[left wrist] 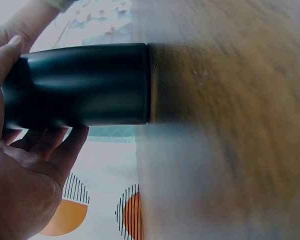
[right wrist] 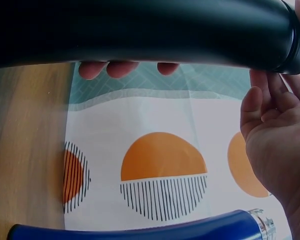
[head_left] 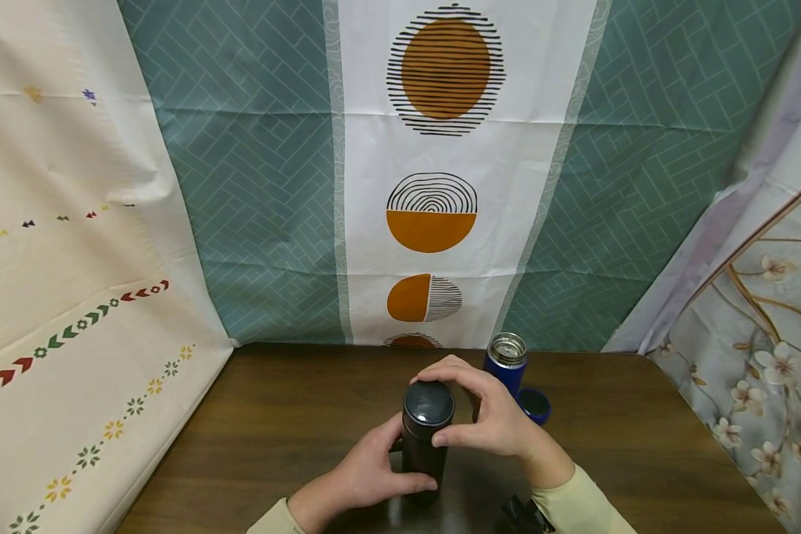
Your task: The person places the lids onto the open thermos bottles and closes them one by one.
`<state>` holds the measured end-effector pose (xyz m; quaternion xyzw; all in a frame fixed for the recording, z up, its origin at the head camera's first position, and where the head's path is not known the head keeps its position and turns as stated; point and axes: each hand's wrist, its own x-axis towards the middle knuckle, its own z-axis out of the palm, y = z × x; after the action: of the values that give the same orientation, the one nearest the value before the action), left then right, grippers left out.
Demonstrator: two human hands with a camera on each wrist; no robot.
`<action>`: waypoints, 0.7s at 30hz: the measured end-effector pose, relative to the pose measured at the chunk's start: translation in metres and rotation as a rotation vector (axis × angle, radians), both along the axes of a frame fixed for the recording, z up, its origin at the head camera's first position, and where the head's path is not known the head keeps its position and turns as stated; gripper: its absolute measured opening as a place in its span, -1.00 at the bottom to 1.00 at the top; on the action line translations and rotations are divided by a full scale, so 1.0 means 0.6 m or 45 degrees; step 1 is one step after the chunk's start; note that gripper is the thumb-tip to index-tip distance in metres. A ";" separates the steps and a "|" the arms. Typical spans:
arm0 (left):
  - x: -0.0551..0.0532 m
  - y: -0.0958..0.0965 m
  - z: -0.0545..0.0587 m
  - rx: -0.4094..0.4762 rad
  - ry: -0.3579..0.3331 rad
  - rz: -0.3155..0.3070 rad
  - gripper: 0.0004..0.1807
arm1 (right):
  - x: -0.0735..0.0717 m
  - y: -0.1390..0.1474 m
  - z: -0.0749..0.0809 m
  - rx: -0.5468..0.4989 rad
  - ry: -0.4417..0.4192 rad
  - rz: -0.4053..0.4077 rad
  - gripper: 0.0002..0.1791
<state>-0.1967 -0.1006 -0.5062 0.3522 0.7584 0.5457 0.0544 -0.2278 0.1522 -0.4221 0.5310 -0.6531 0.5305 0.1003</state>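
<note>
Head view: fingers (head_left: 450, 369) grip a satiny black cylindrical flask (head_left: 420, 458).

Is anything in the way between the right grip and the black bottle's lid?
No, nothing visible is. The right grip is right at the lid, while the left grip holds the black bottle lower down. The blue bottle and blue cap are beyond the right grip, not between.
</note>
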 end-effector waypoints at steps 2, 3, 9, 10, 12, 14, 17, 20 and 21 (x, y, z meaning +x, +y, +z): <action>0.000 0.000 0.002 0.000 -0.004 -0.003 -0.17 | -0.001 0.000 -0.001 0.001 0.000 -0.005 -0.08; 0.001 0.000 0.002 0.000 -0.003 -0.003 -0.17 | -0.001 0.001 -0.001 0.003 0.001 -0.008 -0.07; 0.000 0.000 0.001 -0.016 0.016 0.006 -0.17 | -0.002 0.000 -0.001 -0.003 -0.002 -0.020 -0.02; 0.000 0.000 0.001 -0.019 0.019 0.007 -0.17 | -0.002 -0.001 -0.001 -0.006 -0.002 -0.019 -0.02; 0.000 0.000 0.000 -0.022 0.021 0.008 -0.17 | -0.003 -0.001 -0.001 -0.010 -0.004 -0.014 -0.02; -0.001 0.000 0.000 -0.023 0.016 0.006 -0.17 | -0.003 -0.002 -0.002 -0.005 -0.011 -0.007 -0.03; -0.001 0.000 0.000 -0.022 0.010 0.006 -0.16 | -0.002 -0.001 -0.002 0.023 -0.022 -0.001 -0.08; 0.000 -0.001 0.000 -0.019 0.014 0.010 -0.15 | 0.000 0.000 -0.002 0.057 -0.035 0.026 -0.13; 0.000 -0.001 0.000 -0.019 0.019 0.012 -0.15 | 0.000 0.000 -0.001 0.070 -0.036 0.036 -0.14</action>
<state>-0.1966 -0.1011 -0.5059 0.3523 0.7645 0.5376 0.0489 -0.2276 0.1521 -0.4229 0.5350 -0.6612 0.5214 0.0689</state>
